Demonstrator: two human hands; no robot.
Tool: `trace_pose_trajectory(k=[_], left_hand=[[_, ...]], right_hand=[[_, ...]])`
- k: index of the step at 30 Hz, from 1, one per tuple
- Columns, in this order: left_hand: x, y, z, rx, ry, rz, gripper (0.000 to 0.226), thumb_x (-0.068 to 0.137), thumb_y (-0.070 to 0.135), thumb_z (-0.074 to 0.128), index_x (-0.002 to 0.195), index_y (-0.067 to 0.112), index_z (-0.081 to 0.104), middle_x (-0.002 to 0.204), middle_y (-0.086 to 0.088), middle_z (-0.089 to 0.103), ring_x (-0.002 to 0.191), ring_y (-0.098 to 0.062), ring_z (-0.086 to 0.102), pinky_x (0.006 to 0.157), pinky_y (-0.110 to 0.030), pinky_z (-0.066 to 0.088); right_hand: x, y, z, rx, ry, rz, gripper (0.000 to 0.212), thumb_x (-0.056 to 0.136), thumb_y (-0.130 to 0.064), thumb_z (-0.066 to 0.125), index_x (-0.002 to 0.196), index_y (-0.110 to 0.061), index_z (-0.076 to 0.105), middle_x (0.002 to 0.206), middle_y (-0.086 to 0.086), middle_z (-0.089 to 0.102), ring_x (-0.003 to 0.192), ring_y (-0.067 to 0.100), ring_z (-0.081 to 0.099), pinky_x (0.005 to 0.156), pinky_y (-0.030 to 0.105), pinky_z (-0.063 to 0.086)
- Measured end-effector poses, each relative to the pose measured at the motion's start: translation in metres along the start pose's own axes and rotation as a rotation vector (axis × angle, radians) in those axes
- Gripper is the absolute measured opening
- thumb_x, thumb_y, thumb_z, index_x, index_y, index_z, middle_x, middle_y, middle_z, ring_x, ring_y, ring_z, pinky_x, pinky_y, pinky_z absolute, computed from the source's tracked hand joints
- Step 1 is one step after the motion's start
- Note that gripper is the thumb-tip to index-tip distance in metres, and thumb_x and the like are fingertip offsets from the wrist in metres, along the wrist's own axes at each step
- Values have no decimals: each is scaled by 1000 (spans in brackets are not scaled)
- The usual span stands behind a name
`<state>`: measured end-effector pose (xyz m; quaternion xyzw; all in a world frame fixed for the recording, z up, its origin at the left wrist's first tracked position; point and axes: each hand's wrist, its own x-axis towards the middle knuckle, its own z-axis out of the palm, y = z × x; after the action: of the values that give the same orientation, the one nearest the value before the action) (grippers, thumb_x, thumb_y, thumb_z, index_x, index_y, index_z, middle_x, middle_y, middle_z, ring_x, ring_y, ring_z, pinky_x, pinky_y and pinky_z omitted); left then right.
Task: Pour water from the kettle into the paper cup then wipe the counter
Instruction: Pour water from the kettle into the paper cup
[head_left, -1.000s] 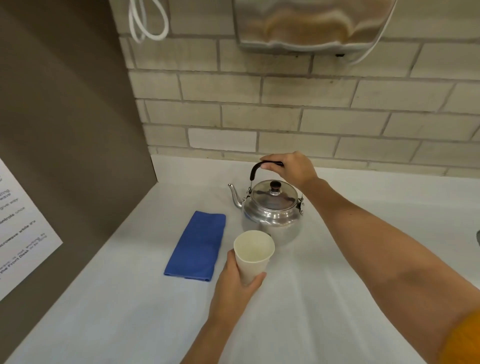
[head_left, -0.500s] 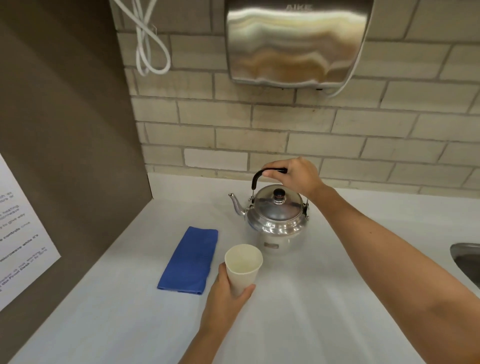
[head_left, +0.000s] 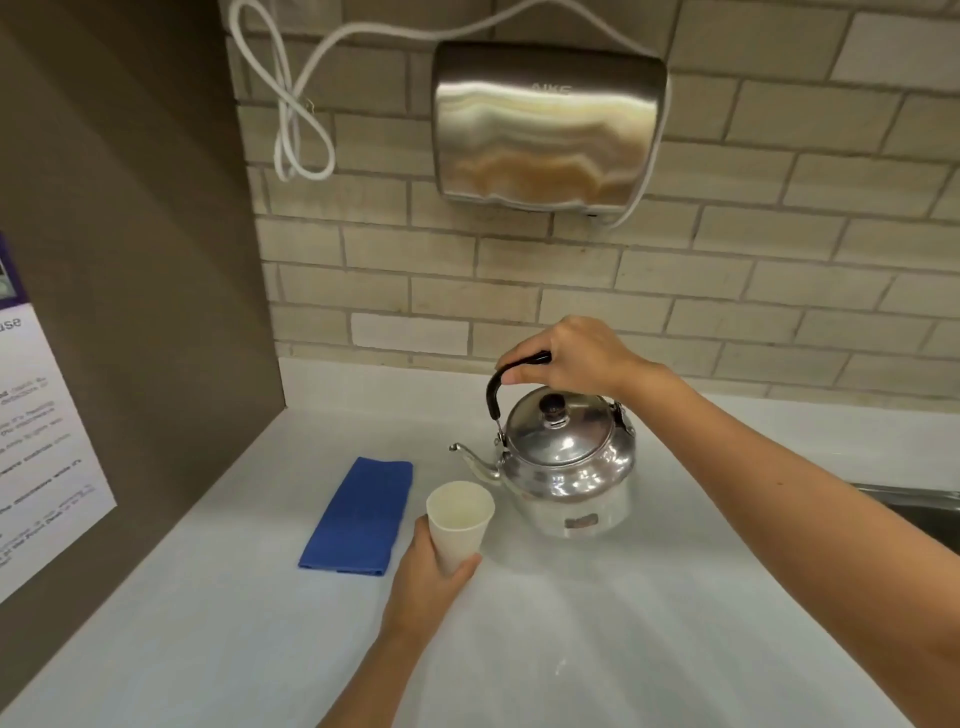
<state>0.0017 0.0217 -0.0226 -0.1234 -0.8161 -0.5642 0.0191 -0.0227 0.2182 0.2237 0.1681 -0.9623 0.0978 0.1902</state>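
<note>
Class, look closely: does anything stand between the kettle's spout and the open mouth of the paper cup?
Nothing visible does. The shiny metal kettle, held by the right hand, points its spout toward the white paper cup in the left hand; only open air lies between.

Steel hand dryer (head_left: 548, 124) on beige brick wall (head_left: 779, 270)

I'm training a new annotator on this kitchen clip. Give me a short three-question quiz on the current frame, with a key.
1. True or false: the kettle is tilted and pouring.
2. Which hand grips the paper cup?
3. The blue cloth lies: A) under the kettle, B) flat on the counter left of the cup, C) in a hand.

Key: 1. False; it is upright, held by its handle in the right hand. 2. The left hand. 3. B.
</note>
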Motion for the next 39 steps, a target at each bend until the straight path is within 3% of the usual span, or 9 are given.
trace_pose_trajectory(k=[6,12,18,26,31,34,39], left_hand=[[0,0,1,35,12,-11,71,71,35,75,127,21,34,123,-2,54,105,-15,50,91,-28,44],[1,-1,1,53,13,-13,72,71,35,74,129,20,33,128,-5,53,109,-18,51,91,-30,45],[2,-4,2,47,6,-19,73,71,35,75,129,21,33,129,-4,52,111,-19,51,91,-30,46],[3,-6,3,14,7,-15,72,70,34,76,127,25,34,119,5,51,101,-12,49,86,-25,42],[3,-7,4,3,14,-14,72,69,35,76,127,26,33,114,10,48,101,-12,49,85,-24,43],[3,-7,3,-11,26,-8,72,69,35,76,127,25,34,112,9,49,100,-12,51,84,-25,43],[2,-7,3,-15,34,4,70,70,35,75,127,24,35,112,9,49,100,-12,50,84,-25,43]], right_hand=[[-6,-22,-10,-170,-151,-101,26,78,-58,59,98,-44,66,84,-17,74,66,2,51,61,27,44],[-10,-35,-8,-293,-230,-194,25,80,-56,57,98,-43,67,78,-10,73,69,14,59,57,29,41],[-9,-44,-9,-329,-239,-250,24,81,-56,57,98,-42,67,72,-8,71,59,12,47,51,26,34],[-5,-57,-12,-403,-306,-285,25,82,-52,58,101,-38,68,46,-18,37,48,5,35,46,22,25],[-4,-61,-13,-435,-312,-320,27,84,-51,57,103,-36,67,61,-11,55,59,11,42,47,21,23],[-5,-61,-15,-425,-309,-320,27,84,-51,57,102,-35,68,62,-11,53,60,10,41,47,21,24],[-6,-63,-18,-426,-318,-325,27,84,-50,57,103,-35,67,77,-5,70,63,12,45,52,25,33]])
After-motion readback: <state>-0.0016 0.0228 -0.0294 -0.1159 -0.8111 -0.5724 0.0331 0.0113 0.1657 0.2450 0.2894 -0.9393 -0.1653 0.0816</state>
